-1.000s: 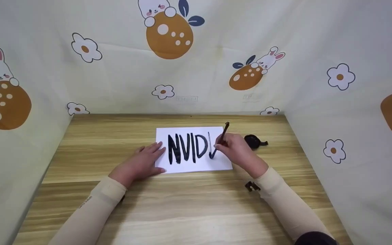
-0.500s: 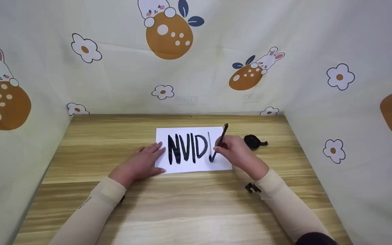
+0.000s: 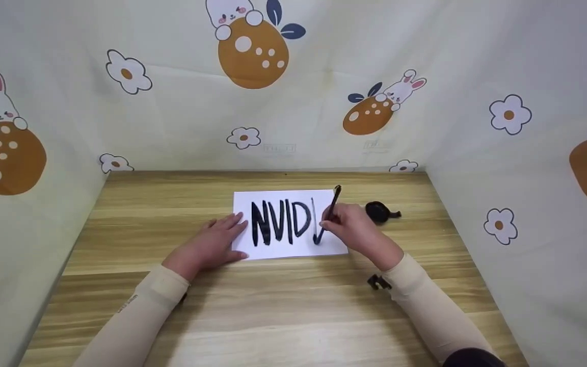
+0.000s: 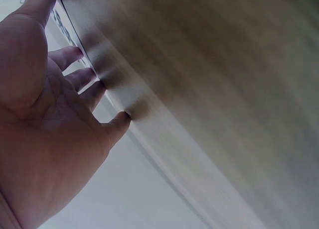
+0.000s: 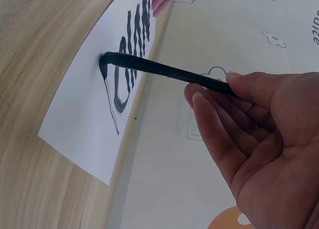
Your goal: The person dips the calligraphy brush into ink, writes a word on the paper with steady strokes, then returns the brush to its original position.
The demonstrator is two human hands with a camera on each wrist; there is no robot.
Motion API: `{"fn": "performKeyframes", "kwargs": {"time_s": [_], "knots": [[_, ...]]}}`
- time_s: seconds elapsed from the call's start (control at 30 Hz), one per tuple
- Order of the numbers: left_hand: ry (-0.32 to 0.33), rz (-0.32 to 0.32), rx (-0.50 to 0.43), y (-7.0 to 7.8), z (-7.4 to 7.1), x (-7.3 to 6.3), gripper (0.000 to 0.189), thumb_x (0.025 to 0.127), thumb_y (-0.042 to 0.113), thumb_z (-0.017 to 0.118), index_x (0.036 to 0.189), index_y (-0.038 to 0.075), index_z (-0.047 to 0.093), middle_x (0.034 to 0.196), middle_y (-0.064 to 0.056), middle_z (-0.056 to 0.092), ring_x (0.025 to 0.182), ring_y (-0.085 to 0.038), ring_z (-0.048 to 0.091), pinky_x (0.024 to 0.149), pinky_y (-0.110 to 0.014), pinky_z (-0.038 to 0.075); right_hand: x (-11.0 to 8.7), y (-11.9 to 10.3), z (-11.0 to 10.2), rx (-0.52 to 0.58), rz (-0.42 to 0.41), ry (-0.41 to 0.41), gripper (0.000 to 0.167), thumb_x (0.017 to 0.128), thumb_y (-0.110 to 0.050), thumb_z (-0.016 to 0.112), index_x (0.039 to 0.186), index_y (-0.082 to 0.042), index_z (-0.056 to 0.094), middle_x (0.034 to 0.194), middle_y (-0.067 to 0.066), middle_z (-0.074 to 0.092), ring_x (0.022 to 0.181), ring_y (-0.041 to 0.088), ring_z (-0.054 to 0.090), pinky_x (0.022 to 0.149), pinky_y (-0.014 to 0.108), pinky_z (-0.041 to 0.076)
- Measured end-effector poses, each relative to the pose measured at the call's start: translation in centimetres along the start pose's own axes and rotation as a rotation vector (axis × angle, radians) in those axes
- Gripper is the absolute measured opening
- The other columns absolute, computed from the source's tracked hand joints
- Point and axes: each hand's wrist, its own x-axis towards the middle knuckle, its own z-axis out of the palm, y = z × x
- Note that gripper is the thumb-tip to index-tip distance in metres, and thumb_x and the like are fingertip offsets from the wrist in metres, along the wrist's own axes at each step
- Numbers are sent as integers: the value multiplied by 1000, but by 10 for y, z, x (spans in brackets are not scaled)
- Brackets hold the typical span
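Note:
A white sheet of paper [image 3: 331, 248] lies on the wooden table, bearing the bold black letters NVID and one thinner upright stroke [image 5: 110, 99] after them. My right hand [image 3: 358, 228] pinches a slim dark ink brush [image 5: 164, 69] between thumb and fingers. The brush tip [image 5: 104, 58] meets the paper at the lower end of that stroke, where the ink is thick. Spread over the sheet's left edge, my left hand [image 3: 211, 243] rests with extended fingers [image 4: 92, 95] on paper and table.
Just beyond my right hand sits a round black dish [image 3: 377, 211] with a short handle pointing right. A small black piece [image 3: 378, 282] shows at the right sleeve cuff. Cloth walls [image 3: 186, 117] printed with rabbits and flowers enclose the table [image 3: 273, 316] at the back and sides.
My right hand and the brush have shifted slightly toward me, and the last stroke reaches a little lower on the sheet. My left hand has stayed in place.

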Motion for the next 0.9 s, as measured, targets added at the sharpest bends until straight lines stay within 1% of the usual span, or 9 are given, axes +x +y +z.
{"fn": "performKeyframes", "kwargs": {"time_s": [0.13, 0.23, 0.33, 0.47, 0.63, 0.73, 0.9], "knots": [[-7, -2, 11, 0, 1, 0, 88, 106, 52, 71, 170, 1, 39, 180, -23, 26, 165, -45, 26, 128, -74, 22, -1, 0, -4, 16, 13, 5, 8, 101, -11, 82, 95, -7, 79, 88, -1, 76, 78, 9, 67, 71, 30, 57], [-14, -7, 23, 0, 1, 0, 88, 107, 54, 70, 171, 3, 38, 180, -22, 25, 166, -44, 25, 129, -73, 22, -1, 0, -9, 52, 41, 26, 5, 102, -10, 80, 98, -6, 78, 89, 0, 77, 80, 11, 68, 72, 30, 57], [-6, -2, 24, 0, 1, 0, 88, 106, 52, 71, 170, 1, 39, 180, -22, 27, 166, -44, 26, 128, -74, 24, -1, 1, -15, 85, 58, 56, 3, 103, -6, 77, 103, -4, 77, 93, 3, 78, 84, 14, 70, 75, 30, 59], [11, 12, 17, 1, 0, -1, 87, 106, 49, 73, 168, -1, 41, 178, -25, 29, 164, -45, 28, 126, -75, 25, 1, 1, -21, 103, 61, 108, 4, 102, -2, 75, 106, -3, 75, 99, 7, 78, 92, 19, 74, 79, 33, 62], [19, 19, 26, 0, 0, 0, 86, 106, 50, 72, 168, -2, 42, 178, -26, 30, 164, -46, 29, 126, -76, 26, 3, 4, -27, 119, 63, 184, 8, 101, 1, 73, 107, -4, 76, 104, 8, 80, 98, 23, 76, 84, 37, 64], [18, 15, 26, 0, 0, 0, 86, 106, 50, 72, 168, -1, 42, 178, -25, 30, 164, -46, 29, 126, -75, 26, 5, 6, -29, 113, 52, 225, 13, 100, 4, 70, 108, -4, 78, 106, 9, 81, 98, 24, 77, 85, 38, 64], [12, 7, 26, 1, 1, -1, 86, 106, 50, 73, 169, 0, 41, 178, -24, 29, 164, -45, 29, 127, -75, 25, 11, 15, -28, 69, 32, 299, 19, 98, 4, 68, 108, -5, 81, 106, 8, 83, 97, 24, 78, 84, 40, 63]]}}
